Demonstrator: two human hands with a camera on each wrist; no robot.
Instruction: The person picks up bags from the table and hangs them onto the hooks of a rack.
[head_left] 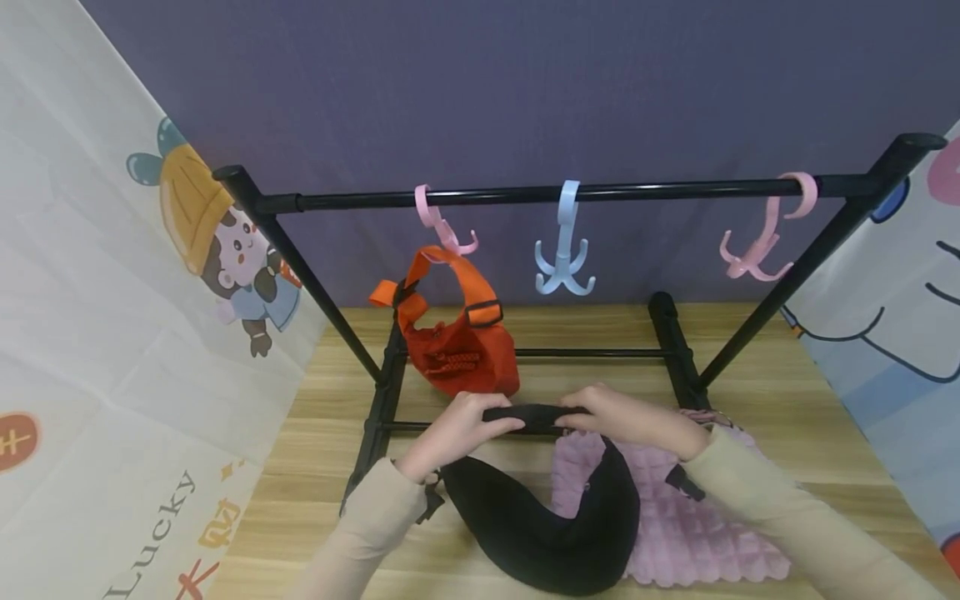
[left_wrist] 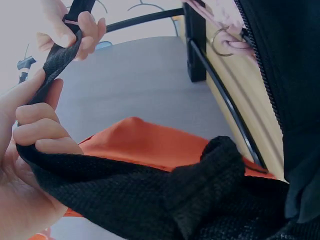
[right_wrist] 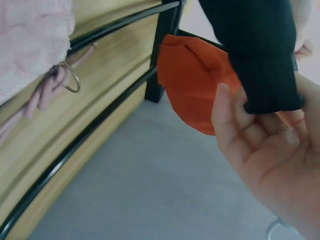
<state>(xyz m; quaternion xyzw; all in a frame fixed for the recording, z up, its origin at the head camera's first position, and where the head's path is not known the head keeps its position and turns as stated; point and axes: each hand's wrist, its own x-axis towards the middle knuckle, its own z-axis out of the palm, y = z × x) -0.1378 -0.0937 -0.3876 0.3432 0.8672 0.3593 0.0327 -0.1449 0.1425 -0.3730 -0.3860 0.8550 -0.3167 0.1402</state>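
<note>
A black shoulder bag (head_left: 540, 533) hangs by its strap (head_left: 534, 414) between my two hands in the head view. My left hand (head_left: 463, 429) grips the strap's left part, fingers curled round it, as the left wrist view also shows. On the right, my right hand (head_left: 611, 414) holds the strap between thumb and fingers; the right wrist view has the black band across these fingers (right_wrist: 235, 117). Beyond my hands, an orange bag (head_left: 468, 354) hangs from the left pink hook (head_left: 447, 229). Partly behind the black bag lies a pink quilted bag (head_left: 697, 517).
A black rack bar (head_left: 495, 196) spans the scene, with a blue hook (head_left: 566, 250) at the middle and another pink hook (head_left: 765, 237) at the right. The rack's feet stand on a wood-grain surface (head_left: 300, 467). Printed sheets (head_left: 97, 275) flank it.
</note>
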